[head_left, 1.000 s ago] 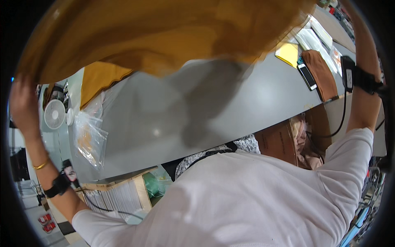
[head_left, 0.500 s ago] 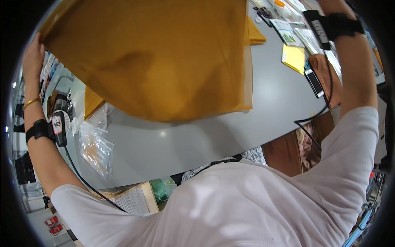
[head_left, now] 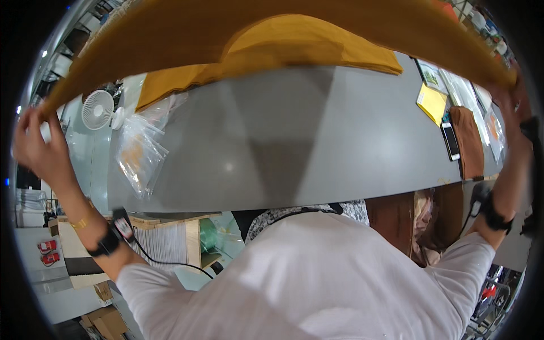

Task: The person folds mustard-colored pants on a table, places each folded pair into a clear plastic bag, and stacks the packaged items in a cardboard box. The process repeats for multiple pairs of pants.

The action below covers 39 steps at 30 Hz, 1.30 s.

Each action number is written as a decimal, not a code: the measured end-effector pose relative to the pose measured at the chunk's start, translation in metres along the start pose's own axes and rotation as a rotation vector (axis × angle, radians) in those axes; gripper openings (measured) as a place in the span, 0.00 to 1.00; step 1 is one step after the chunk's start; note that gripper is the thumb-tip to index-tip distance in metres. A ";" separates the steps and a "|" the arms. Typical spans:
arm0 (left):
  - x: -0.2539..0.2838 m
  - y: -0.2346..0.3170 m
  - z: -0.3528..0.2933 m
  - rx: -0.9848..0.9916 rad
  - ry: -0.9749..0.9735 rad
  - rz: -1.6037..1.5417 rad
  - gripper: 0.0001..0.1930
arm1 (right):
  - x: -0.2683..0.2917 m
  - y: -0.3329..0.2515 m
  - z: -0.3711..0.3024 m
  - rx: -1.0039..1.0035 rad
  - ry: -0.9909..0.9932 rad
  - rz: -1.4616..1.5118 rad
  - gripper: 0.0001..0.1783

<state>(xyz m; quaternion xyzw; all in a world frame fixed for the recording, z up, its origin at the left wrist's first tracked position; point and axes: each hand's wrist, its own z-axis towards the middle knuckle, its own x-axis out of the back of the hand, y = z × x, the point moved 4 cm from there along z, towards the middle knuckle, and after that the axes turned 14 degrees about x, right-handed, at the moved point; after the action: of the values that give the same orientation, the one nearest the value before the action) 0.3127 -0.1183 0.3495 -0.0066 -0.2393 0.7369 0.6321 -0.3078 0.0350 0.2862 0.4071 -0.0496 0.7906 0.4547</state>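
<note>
A wide mustard-yellow cloth (head_left: 164, 42) is stretched in the air across the far part of the view, its lower edge bowed and blurred by motion. At the far left my left hand (head_left: 42, 144) pinches one corner of it between thumb and fingers. My right hand (head_left: 507, 105), smeared by motion at the far right, grips the opposite corner. Below and beyond the raised cloth, more mustard fabric (head_left: 368, 56) lies flat on the grey table (head_left: 283, 141). The top of the raised cloth runs out of view.
Clear plastic bags (head_left: 139, 161) lie at the table's left, near a white fan (head_left: 97, 110). At the right are a phone (head_left: 450, 141), a folded brown cloth (head_left: 469, 141) and a yellow packet (head_left: 432, 103). Cardboard boxes (head_left: 391, 224) and a wooden crate (head_left: 192, 243) stand below the near edge.
Both hands have spread wider and come nearer, pulling the cloth from a hanging sheet into a taut span. More of the table and the fabric lying on it now shows.
</note>
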 end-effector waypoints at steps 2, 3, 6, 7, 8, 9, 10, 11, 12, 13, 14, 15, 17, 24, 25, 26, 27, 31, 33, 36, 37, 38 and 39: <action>0.017 0.009 -0.065 -0.017 -0.040 -0.082 0.09 | 0.017 -0.046 -0.021 0.139 0.015 0.025 0.16; 0.022 0.015 -0.095 0.033 -0.119 -0.266 0.08 | 0.016 -0.065 -0.034 0.080 -0.060 0.063 0.17; 0.033 0.028 -0.175 0.327 -0.448 -0.894 0.06 | 0.001 -0.118 -0.084 -0.257 0.014 0.306 0.17; 0.039 0.031 -0.197 0.367 -0.577 -0.985 0.06 | -0.010 -0.134 -0.103 -0.480 0.038 0.366 0.17; 0.045 0.034 -0.218 0.400 -0.674 -1.089 0.05 | -0.016 -0.142 -0.117 -0.528 0.026 0.435 0.16; 0.046 0.038 -0.240 0.452 -0.777 -1.203 0.05 | -0.026 -0.150 -0.132 -0.624 -0.132 0.455 0.17; 0.043 0.042 -0.260 0.489 -0.875 -1.228 0.05 | -0.034 -0.153 -0.141 -0.496 -0.312 0.486 0.17; 0.039 0.047 -0.280 0.519 -0.952 -1.269 0.05 | -0.045 -0.159 -0.154 -0.603 -0.305 0.573 0.14; 0.031 0.053 -0.298 0.532 -1.022 -1.302 0.05 | -0.057 -0.162 -0.165 -0.667 -0.317 0.690 0.11; 0.017 0.060 -0.315 0.621 -1.122 -1.368 0.04 | -0.076 -0.165 -0.176 -0.782 -0.184 0.843 0.09; -0.003 0.069 -0.328 0.691 -1.219 -1.423 0.03 | -0.094 -0.163 -0.187 -0.891 -0.096 1.013 0.07; -0.025 0.077 -0.337 0.741 -1.313 -1.490 0.02 | -0.111 -0.159 -0.198 -1.071 0.030 1.150 0.05; -0.082 0.092 -0.351 1.141 -1.460 -1.321 0.10 | -0.150 -0.139 -0.219 -1.278 0.079 1.239 0.07; -0.227 0.189 -0.314 1.118 -1.631 -1.447 0.19 | -0.262 -0.057 -0.213 -1.366 -0.031 1.063 0.19; -0.229 0.194 -0.309 1.106 -1.608 -1.427 0.21 | -0.265 -0.056 -0.212 -1.405 -0.114 1.058 0.21; -0.224 0.195 -0.308 1.097 -1.609 -1.394 0.23 | -0.262 -0.057 -0.209 -1.381 -0.068 1.002 0.23; -0.214 0.194 -0.307 1.089 -1.613 -1.358 0.24 | -0.254 -0.064 -0.210 -1.409 -0.075 0.949 0.26; -0.118 0.168 -0.322 0.861 -1.618 -1.580 0.38 | -0.197 -0.122 -0.222 -1.294 -0.135 0.981 0.39; -0.075 0.151 -0.335 0.287 -1.463 -1.032 0.37 | -0.172 -0.154 -0.218 -1.005 -0.376 0.732 0.35; -0.062 0.125 -0.346 0.142 -1.445 -0.850 0.25 | -0.154 -0.154 -0.202 -0.832 -0.422 0.501 0.24; -0.074 0.118 -0.339 0.132 -1.360 -0.827 0.22 | -0.152 -0.143 -0.193 -0.803 -0.295 0.497 0.20; -0.085 0.113 -0.328 0.104 -1.212 -0.871 0.19 | -0.155 -0.122 -0.187 -0.875 -0.159 0.552 0.14; -0.105 0.108 -0.316 0.209 -1.164 -0.917 0.14 | -0.162 -0.098 -0.180 -0.882 -0.088 0.514 0.10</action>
<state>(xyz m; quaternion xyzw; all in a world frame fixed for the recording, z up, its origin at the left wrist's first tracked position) 0.3324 -0.1171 -0.0006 0.5450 -0.4427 0.3029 0.6444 -0.3003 0.0632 0.0267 0.1841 -0.4962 0.7628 0.3716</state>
